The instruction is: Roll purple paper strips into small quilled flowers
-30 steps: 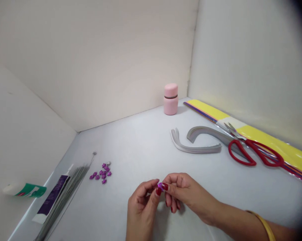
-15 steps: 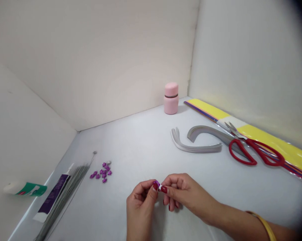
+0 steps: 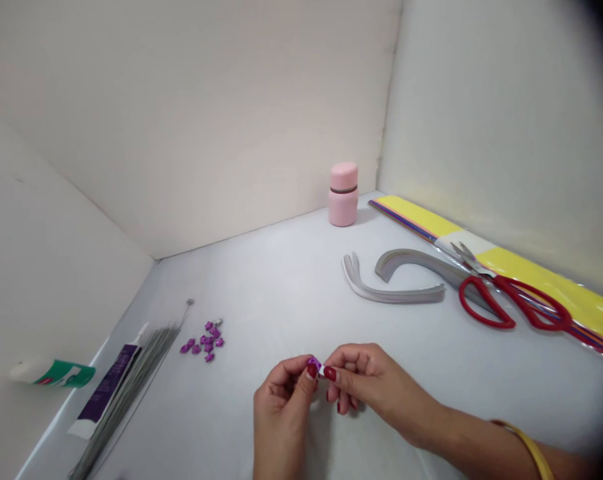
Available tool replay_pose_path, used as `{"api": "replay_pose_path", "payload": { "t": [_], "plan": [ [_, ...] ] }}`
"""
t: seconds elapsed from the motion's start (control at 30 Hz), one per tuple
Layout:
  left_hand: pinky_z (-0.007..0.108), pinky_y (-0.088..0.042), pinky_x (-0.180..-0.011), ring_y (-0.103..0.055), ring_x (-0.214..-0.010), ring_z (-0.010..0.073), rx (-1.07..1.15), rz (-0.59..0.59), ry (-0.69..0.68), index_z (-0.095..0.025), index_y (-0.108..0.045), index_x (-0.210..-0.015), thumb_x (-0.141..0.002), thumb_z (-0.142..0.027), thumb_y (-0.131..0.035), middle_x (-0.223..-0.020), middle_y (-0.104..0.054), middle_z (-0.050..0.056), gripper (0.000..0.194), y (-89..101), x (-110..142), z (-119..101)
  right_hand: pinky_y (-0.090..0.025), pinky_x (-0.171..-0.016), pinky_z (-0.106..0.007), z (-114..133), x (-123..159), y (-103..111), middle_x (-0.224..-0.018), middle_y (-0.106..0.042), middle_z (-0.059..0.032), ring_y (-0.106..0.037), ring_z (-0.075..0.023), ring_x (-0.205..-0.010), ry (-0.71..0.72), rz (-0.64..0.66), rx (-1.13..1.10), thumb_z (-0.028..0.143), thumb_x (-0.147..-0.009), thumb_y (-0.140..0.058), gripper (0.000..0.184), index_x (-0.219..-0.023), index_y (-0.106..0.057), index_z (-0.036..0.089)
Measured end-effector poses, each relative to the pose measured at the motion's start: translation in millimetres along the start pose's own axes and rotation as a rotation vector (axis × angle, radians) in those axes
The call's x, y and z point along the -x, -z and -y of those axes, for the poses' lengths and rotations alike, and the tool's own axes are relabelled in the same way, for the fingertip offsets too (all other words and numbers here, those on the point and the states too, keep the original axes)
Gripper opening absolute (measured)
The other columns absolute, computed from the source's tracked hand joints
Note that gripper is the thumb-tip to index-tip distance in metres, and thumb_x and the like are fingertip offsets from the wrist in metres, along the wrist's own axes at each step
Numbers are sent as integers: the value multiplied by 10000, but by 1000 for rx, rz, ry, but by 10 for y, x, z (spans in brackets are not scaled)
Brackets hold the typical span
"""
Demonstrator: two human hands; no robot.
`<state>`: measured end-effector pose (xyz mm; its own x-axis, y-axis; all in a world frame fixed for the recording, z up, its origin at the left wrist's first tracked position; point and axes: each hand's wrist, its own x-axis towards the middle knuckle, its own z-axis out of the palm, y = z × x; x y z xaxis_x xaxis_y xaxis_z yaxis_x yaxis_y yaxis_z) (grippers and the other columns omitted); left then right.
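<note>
My left hand (image 3: 285,403) pinches a small purple folded paper strip (image 3: 315,363) between thumb and forefinger. At the strip's right side, my right hand (image 3: 369,377) grips its short white end with thumb and forefinger; the other fingers curl below. Most of the folded part is hidden behind the fingertips. To the left on the table lies a cluster of several small purple paper stars (image 3: 209,341), with a silvery-grey star (image 3: 218,322) at its back edge.
Left are thin grey wires (image 3: 131,393), a purple-and-white glue tube (image 3: 109,383) and a green-and-white tube (image 3: 56,373). A pink flask (image 3: 343,195) stands at the back. Grey paper strips (image 3: 391,294), red-handled scissors (image 3: 486,310) and a yellow paper packet (image 3: 541,272) lie right.
Both hands keep their pinch on the purple strip with hardly any movement. The whole view has shifted very slightly.
</note>
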<state>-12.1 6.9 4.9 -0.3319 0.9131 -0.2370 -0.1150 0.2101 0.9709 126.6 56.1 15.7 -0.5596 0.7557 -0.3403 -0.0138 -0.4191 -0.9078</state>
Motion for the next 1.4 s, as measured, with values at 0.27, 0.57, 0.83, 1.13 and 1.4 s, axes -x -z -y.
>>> {"api": "replay_pose_path", "payload": {
  "t": [0.27,0.57,0.83,1.13,1.4],
  "plan": [
    [247,-475,-642,-610,-715,164,-380,-32,-675,-213,-700,-809,-757,-68,-547,-773,-651,48,217,-25,67,36,-283,-432,-186,-35,-17,6,-590,-624,0,-508,-71,-451,-18,5,-70,428,-700,-647,303,-713,-592,130],
    [249,-480,-628,-606,-713,169,-107,-8,-303,-201,-700,-816,-727,-245,-644,-782,-655,45,114,-45,33,42,-294,-443,-186,-25,0,11,-614,-622,-2,-511,-65,-457,12,33,-107,396,-706,-641,274,-749,-611,126],
    [259,-480,-650,-606,-687,170,4,13,-98,-149,-688,-717,-700,-274,-675,-706,-688,55,126,-37,21,8,-330,-461,-194,-37,-10,-1,-589,-623,0,-524,-83,-475,-8,-51,24,363,-698,-644,234,-678,-587,137],
    [270,-497,-622,-632,-653,182,-166,-22,-187,-164,-678,-734,-730,-251,-632,-693,-704,50,99,-34,44,-29,-374,-508,-219,-39,-13,-14,-596,-594,4,-522,-93,-500,52,-21,41,337,-702,-637,204,-675,-598,139],
    [265,-457,-721,-614,-745,180,-537,-77,-763,-203,-695,-850,-761,-76,-561,-803,-669,70,205,-26,84,67,-344,-484,-205,-91,3,-14,-578,-570,26,-507,-84,-493,60,10,22,352,-718,-633,201,-729,-606,153]
  ]
}}
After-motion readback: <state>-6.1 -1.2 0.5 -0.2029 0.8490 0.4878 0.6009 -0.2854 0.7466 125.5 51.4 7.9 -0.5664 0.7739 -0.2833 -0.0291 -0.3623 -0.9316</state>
